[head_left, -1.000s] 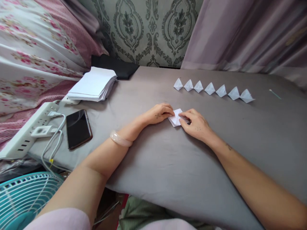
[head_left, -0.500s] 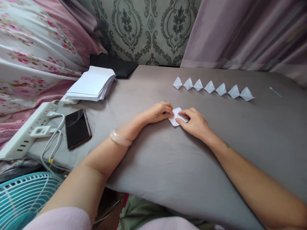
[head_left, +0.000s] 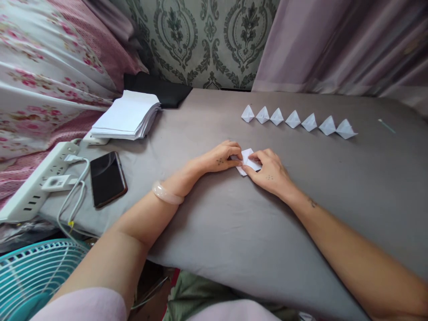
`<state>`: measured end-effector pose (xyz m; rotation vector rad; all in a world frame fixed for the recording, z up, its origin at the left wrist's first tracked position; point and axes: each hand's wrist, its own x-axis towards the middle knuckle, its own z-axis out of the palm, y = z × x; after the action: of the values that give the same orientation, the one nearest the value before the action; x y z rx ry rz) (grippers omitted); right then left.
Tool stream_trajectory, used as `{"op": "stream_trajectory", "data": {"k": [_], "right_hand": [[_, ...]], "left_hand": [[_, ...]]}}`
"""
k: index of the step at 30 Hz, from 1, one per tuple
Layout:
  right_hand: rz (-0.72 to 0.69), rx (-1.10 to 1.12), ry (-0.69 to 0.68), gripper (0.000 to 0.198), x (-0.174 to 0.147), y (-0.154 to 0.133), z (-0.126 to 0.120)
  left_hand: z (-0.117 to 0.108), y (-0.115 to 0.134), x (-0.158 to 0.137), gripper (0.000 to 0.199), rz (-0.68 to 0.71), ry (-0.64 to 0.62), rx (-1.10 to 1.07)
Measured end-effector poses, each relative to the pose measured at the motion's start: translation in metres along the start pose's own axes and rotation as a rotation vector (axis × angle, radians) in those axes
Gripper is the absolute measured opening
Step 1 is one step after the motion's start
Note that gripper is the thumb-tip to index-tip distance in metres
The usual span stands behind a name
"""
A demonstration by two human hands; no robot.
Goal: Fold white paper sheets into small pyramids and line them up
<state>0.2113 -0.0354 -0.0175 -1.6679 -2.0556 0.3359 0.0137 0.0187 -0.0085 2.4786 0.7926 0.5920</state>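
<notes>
A small folded white paper [head_left: 246,156] lies on the grey cloth between my hands. My left hand [head_left: 223,157] grips its left edge, thumb and fingers closed on it. On the other side, my right hand [head_left: 269,169] holds the paper's right part, with the thumb on the near side and the index finger on the far side. The fingertips cover parts of the folds. Beyond the hands stands a row of several folded white paper boats [head_left: 293,119], peaked in shape.
A stack of white paper [head_left: 125,116] sits at the back left by a black cloth [head_left: 160,91]. Nearer are a phone [head_left: 109,179], a white power strip [head_left: 43,180] with cables, and a turquoise fan [head_left: 36,276]. A cotton swab [head_left: 387,126] lies far right.
My right thumb has shifted slightly left across the folded paper, and the right hand has moved a little with it. My left hand keeps its grip at the left edge.
</notes>
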Motion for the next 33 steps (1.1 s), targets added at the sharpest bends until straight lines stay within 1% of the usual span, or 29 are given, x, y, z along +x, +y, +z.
{"op": "stream_trajectory", "data": {"k": [4, 10, 13, 16, 18, 20, 22, 24, 26, 28, 30, 33], "right_hand": [[0.001, -0.026, -0.036, 0.038, -0.002, -0.002, -0.003], [-0.012, -0.06, -0.085, 0.046, -0.004, -0.002, -0.004], [-0.02, -0.076, -0.119, 0.052, -0.004, -0.001, -0.005], [-0.005, -0.072, -0.146, 0.056, -0.004, -0.002, -0.005], [0.009, -0.056, -0.153, 0.056, -0.004, -0.003, -0.005], [0.018, -0.04, -0.149, 0.056, -0.003, -0.003, -0.006], [0.014, -0.015, -0.149, 0.057, -0.002, -0.002, -0.007], [0.009, 0.042, -0.169, 0.053, 0.002, 0.002, -0.01], [0.012, 0.129, -0.195, 0.039, 0.006, 0.008, -0.011], [0.013, 0.194, -0.186, 0.03, 0.008, 0.012, -0.011], [-0.023, 0.171, -0.133, 0.034, 0.006, 0.013, -0.009], [-0.143, -0.01, -0.076, 0.041, 0.0, 0.008, -0.005]], "left_hand": [[-0.004, -0.002, -0.002, 0.021, 0.002, -0.055, -0.011], [-0.009, 0.001, -0.005, 0.025, -0.027, -0.118, -0.035], [-0.01, 0.004, -0.005, 0.024, -0.029, -0.13, -0.017], [-0.009, 0.009, -0.006, 0.028, -0.034, -0.107, 0.042], [-0.007, 0.014, -0.008, 0.027, -0.027, -0.09, 0.111], [-0.006, 0.021, -0.01, 0.021, -0.002, -0.069, 0.215], [-0.004, 0.03, -0.012, 0.019, 0.003, -0.066, 0.332], [-0.002, 0.042, -0.014, 0.023, -0.046, -0.124, 0.433], [0.001, 0.055, -0.016, 0.027, -0.102, -0.235, 0.524], [0.006, 0.069, -0.018, 0.028, -0.105, -0.335, 0.611], [0.012, 0.081, -0.021, 0.034, -0.112, -0.331, 0.718], [0.02, 0.092, -0.024, 0.042, -0.127, -0.294, 0.809]]}}
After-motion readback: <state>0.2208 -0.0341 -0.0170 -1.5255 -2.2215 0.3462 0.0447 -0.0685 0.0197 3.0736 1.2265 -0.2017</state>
